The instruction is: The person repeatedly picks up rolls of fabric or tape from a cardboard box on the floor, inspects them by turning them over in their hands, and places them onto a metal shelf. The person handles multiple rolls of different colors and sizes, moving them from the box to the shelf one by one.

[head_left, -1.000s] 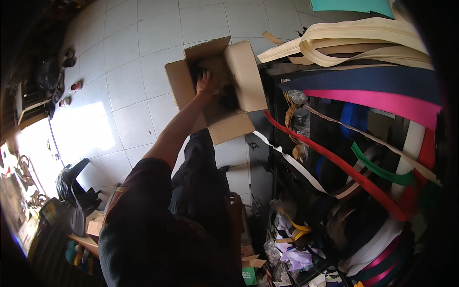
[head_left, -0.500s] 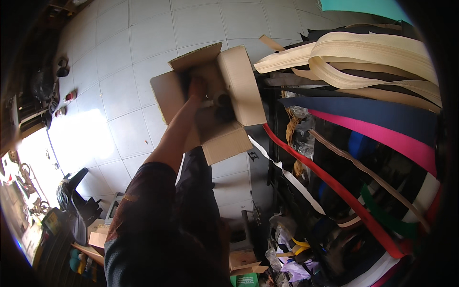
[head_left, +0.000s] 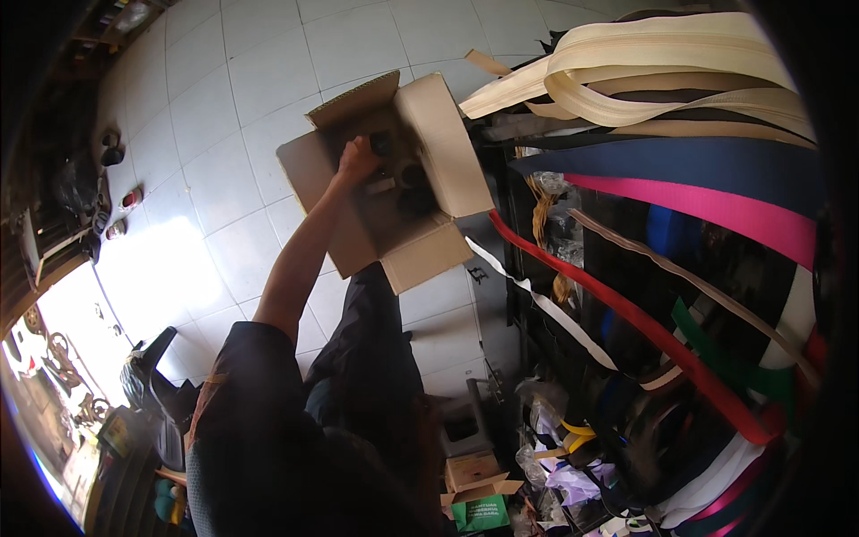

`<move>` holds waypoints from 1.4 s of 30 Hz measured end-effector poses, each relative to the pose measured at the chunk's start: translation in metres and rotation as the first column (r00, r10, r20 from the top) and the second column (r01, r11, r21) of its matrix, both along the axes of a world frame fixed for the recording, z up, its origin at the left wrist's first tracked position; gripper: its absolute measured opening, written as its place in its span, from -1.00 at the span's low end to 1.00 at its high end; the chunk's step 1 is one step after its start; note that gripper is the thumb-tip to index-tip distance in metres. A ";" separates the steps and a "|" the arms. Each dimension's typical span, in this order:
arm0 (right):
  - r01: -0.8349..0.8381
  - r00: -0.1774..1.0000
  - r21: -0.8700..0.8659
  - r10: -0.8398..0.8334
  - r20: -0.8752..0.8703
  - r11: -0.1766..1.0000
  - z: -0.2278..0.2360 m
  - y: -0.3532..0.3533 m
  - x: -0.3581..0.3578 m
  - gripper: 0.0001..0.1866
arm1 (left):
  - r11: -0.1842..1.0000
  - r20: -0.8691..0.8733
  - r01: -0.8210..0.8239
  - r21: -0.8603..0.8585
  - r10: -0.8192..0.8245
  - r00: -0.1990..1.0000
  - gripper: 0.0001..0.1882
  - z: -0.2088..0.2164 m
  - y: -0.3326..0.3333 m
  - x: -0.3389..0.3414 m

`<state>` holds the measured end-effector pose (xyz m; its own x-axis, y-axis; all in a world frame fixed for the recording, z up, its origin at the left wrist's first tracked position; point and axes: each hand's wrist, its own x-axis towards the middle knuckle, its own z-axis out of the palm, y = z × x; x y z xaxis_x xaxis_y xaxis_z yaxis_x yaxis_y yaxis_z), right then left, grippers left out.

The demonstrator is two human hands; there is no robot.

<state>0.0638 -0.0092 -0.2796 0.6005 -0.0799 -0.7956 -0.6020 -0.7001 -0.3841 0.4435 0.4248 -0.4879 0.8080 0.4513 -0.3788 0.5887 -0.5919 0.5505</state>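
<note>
My left arm reaches into an open cardboard box (head_left: 452, 134). My left hand (head_left: 358, 159) is closed round a dark, round-ended object (head_left: 382, 143) in the upper part of the box; its exact kind cannot be made out. Beside it in the box lies a roll-like piece with a pale rim (head_left: 412, 175). A blackish lump (head_left: 414, 200) sits just below that, in shadow. The box's flaps are folded outward. My right hand does not show.
To the right hang zipper tapes (head_left: 662, 54), a navy strip (head_left: 680, 166), a pink strip (head_left: 707, 206) and a red strip (head_left: 617, 304). Pale floor tiles (head_left: 268, 80) spread beyond the box. Smaller cartons (head_left: 472, 473) and plastic bags (head_left: 573, 483) lie low in view.
My left hand has risen slightly from deep in the box, and the dark round-ended object now shows at its fingers. The view has shifted a little.
</note>
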 end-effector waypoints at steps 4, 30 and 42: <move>0.134 0.984 0.050 -0.139 0.114 0.990 0.012 0.038 0.070 -0.69 | 0.640 0.143 -0.045 -0.767 0.239 0.961 -0.46 0.081 0.008 -0.030; -0.009 0.903 0.826 -0.350 0.248 0.563 0.109 0.195 0.308 -0.36 | -0.142 0.118 0.162 -0.977 0.275 0.954 -0.22 0.283 -0.074 -0.106; -0.167 0.758 0.743 -0.397 0.517 0.649 0.155 0.108 0.277 -0.40 | 0.010 0.307 0.307 -0.952 -0.010 0.952 -0.12 0.303 -0.081 -0.110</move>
